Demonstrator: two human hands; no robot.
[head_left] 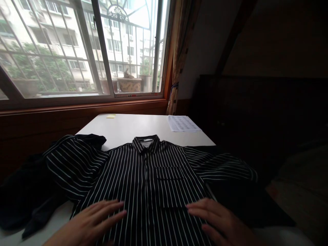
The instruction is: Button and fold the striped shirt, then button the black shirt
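A black shirt with white stripes [138, 184] lies front side up on a white table, its collar toward the window and its sleeves spread to both sides. Over the lower left of the shirt is my left hand [94, 218], fingers stretched and apart. My right hand [217, 218] is over the lower right front, fingers likewise extended, just below the chest pocket. Whether the palms press on the cloth or hover slightly above it, I cannot tell. Neither hand grips anything. The shirt's hem is outside the view.
Dark cloth [25, 191] is heaped at the left under the sleeve, and a dark flat item [251, 201] lies at the right. Printed sheets [183, 123] and a yellow sticky note [111, 116] rest toward the far edge of the white table [138, 123]. A barred window stands behind.
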